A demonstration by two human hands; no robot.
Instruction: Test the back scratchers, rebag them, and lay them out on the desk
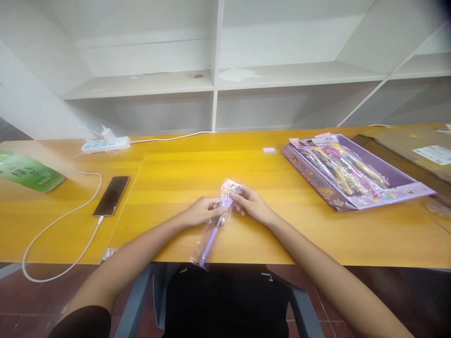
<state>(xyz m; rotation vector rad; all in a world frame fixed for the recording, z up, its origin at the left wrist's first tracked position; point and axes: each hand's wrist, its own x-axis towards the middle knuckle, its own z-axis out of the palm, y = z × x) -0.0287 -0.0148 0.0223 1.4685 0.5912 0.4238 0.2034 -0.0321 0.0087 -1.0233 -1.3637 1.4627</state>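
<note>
A purple stick with a small hand-shaped head (210,245), inside a clear plastic wrapper, lies slanted at the table's front edge, between me and my hands. My left hand (203,211) pinches the wrapper beside the purple head. Higher up, my right hand (252,202) has its fingers closed on the wrapper's top end, near the printed header. Both hands are close together above the yellow table (183,173). To the right, an open purple display box (398,197) holds several wrapped sticks (343,171) in gold, pink and other colours.
A phone (112,196) with a white charging cable lies at left, near a power strip (105,144) and a green package (30,171). A small card (269,150) is near the back. A cardboard box (416,145) stands far right; white shelves (215,65) rise behind.
</note>
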